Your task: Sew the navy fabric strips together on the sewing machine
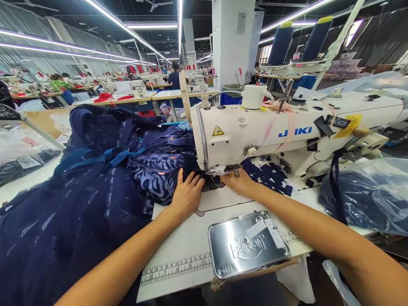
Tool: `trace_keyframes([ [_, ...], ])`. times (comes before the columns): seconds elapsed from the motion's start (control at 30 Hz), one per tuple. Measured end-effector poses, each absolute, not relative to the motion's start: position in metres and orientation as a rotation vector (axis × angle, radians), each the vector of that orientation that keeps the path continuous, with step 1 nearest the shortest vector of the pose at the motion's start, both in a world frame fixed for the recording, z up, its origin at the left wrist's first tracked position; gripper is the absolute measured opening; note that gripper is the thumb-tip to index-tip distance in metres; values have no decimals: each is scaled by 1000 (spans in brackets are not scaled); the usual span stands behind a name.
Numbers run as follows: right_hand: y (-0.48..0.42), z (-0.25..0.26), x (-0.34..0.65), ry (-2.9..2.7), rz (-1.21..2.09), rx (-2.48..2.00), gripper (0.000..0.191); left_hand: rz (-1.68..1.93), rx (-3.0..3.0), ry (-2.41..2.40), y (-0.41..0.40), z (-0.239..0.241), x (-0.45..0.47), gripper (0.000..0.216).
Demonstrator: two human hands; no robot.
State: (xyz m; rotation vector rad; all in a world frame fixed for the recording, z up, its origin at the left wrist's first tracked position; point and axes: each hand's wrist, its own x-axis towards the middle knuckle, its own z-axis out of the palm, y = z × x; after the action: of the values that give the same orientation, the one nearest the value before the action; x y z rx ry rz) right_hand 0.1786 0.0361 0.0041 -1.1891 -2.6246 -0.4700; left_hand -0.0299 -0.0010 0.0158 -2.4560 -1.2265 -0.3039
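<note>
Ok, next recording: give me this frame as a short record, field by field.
left hand: fingers spread on navy fabric
right hand: under the sewing machine head; fingertips partly hidden
fabric: heaped on the left, partly patterned, blue ribbon across it
table: printed ruler marks along front edge; flat metal piece between the forearms
far right: clear plastic bag with dark contents
behind machine: two dark thread cones

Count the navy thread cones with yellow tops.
2. The left thread cone and the right thread cone stand side by side, above the sewing machine in the picture. Others farther back may be hidden.
</note>
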Motion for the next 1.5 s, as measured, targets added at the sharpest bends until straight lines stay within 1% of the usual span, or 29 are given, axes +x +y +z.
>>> trace_keyframes([
  [0.1,39,0,177,-2613,-440,-1217,22,-274,-2480,-1248,4,15,-30,44],
  [0.3,35,6,171,-2643,-332,-1291,22,-206,-2505,-1232,12,17,-30,46],
  [0.53,22,16,163,-2636,-282,-1373,25,-216,-2560,-1159,17,19,-32,43],
  [0.73,19,11,161,-2582,-298,-1455,26,-226,-2549,-1152,20,18,-32,44],
  [0.9,18,6,159,-2563,-325,-1475,31,-247,-2559,-1153,25,18,-31,41],
  [1.1,19,5,156,-2555,-343,-1459,27,-261,-2551,-1143,31,17,-27,36],
  [1.33,18,8,153,-2542,-328,-1519,28,-278,-2566,-1124,42,15,-26,32],
  [1.5,14,7,153,-2543,-325,-1572,28,-160,-2551,-1218,22,16,-18,34],
])
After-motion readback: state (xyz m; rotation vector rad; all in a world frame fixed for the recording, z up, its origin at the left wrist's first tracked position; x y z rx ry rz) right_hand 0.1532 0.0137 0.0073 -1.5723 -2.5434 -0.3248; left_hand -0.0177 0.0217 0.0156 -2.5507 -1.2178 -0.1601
